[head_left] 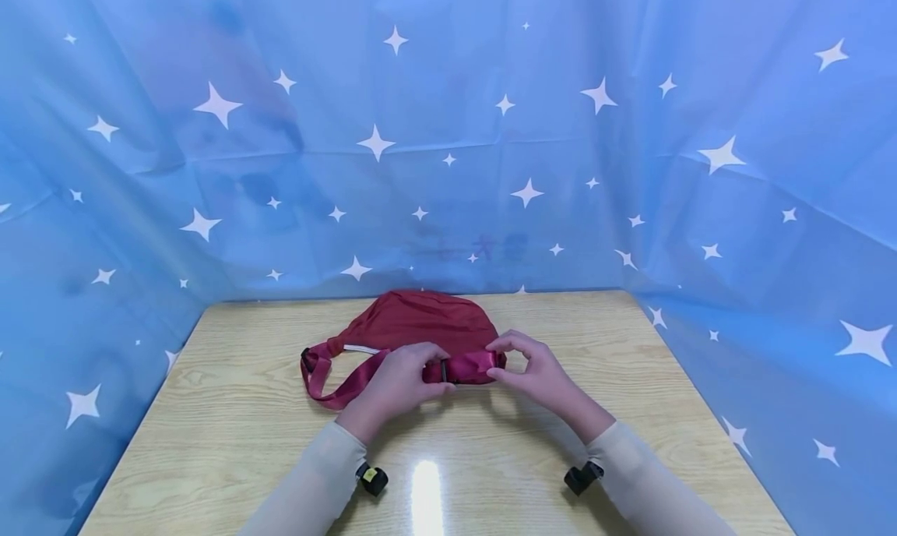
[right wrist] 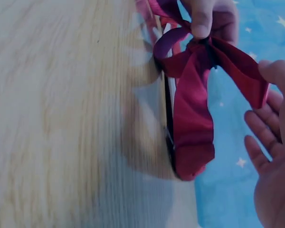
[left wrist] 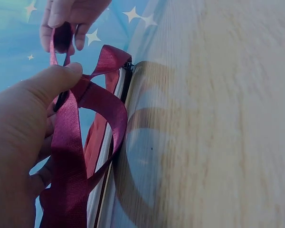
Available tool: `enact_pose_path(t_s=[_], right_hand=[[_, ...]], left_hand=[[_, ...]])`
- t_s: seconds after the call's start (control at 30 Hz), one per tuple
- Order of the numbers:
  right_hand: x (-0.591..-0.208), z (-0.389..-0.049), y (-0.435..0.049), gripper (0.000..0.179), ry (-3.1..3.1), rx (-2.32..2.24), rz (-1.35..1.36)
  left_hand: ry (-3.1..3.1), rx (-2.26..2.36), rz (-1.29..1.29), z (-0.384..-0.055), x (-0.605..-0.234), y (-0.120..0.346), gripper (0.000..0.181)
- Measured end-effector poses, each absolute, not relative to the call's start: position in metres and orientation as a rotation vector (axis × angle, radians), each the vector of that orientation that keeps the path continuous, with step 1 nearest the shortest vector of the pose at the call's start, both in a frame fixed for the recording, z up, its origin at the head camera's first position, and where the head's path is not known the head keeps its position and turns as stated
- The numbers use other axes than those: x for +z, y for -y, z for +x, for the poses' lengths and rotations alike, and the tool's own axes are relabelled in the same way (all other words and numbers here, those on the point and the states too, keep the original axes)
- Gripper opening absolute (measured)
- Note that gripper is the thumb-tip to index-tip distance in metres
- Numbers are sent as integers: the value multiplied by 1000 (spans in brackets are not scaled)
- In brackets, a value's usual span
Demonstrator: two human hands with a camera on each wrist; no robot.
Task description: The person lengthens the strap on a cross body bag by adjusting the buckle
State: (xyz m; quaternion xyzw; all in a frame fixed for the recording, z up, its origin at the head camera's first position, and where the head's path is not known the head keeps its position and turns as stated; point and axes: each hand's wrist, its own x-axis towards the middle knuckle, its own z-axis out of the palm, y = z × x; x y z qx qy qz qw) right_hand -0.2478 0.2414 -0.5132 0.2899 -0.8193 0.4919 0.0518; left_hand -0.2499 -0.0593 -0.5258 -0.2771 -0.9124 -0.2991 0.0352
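Observation:
A dark red waist bag [head_left: 413, 322] lies at the back of the table, its webbing strap [left wrist: 66, 156] running along the near side. My left hand [head_left: 399, 380] pinches the strap beside a black slider buckle [head_left: 444, 371], thumb on top in the left wrist view. To the right, my right hand [head_left: 536, 372] pinches a folded loop of the strap between thumb and forefinger. That loop [right wrist: 247, 78] stretches from the buckle to the right fingertips in the right wrist view, while the other fingers are loosely bent. Another strap length [right wrist: 192, 114] hangs below the buckle toward the bag's end.
The light wooden table [head_left: 245, 442] carries the bag near its back edge. A blue curtain [head_left: 448, 170] with white stars surrounds the table's back and sides. Slack strap [head_left: 336, 396] curves out on the bag's left, by another black fitting [head_left: 307, 359].

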Motion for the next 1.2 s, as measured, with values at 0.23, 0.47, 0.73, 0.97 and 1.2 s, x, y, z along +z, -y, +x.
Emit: enact_pose_path(t_s=[0.23, 0.47, 0.73, 0.97, 1.2], right_hand=[[-500, -247, -231, 41, 2561, 1279, 1093], [-485, -245, -200, 55, 2629, 1222, 1139], [-491, -248, -183, 45, 2560, 1064, 1177], [-492, -246, -188, 38, 2548, 1348, 1071], [-494, -243, -207, 33, 2505, 1587, 885]], left_hand=[[2793, -866, -898, -248, -522, 57, 43], [2786, -797, -926, -249, -524, 54, 40], [2792, -771, -925, -249, -525, 51, 37], [2787, -807, -914, -251, -526, 52, 45], [2821, -844, -890, -250, -526, 57, 49]])
